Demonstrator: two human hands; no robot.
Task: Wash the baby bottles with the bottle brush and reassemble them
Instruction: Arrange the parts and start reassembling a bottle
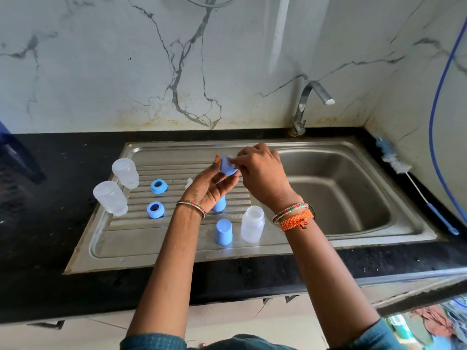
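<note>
Plainly, the work has reached reassembly, and everything turns on one small alignment held in the air above the ribbed drainboard [192, 173], near the edge where it meets the sink basin [336, 188]. The left hand [212, 188] grips a blue collar ring [228, 168] between thumb and curled fingers, while the right hand [262, 173] pinches a clear teat [230, 157] at the ring's opening, seemingly to seat it through. The ring is tilted, its opening facing up and toward the right hand, so the teat's axis must line up with that hole; how far it is seated I cannot tell. The likely next target is the upright open bottle [252, 224] near the drainboard's front edge, directly below the right wrist and thus nearer the right hand, its long axis vertical, mouth up. Two blue caps [224, 232] stand just left of it. Two more bottles [110, 198] stand inverted by the drainboard's left edge, with two spare blue rings [158, 186] beside them. The bottle brush [396, 168] lies idle on the desk [38, 223] right of the basin, well apart from both hands.
</note>
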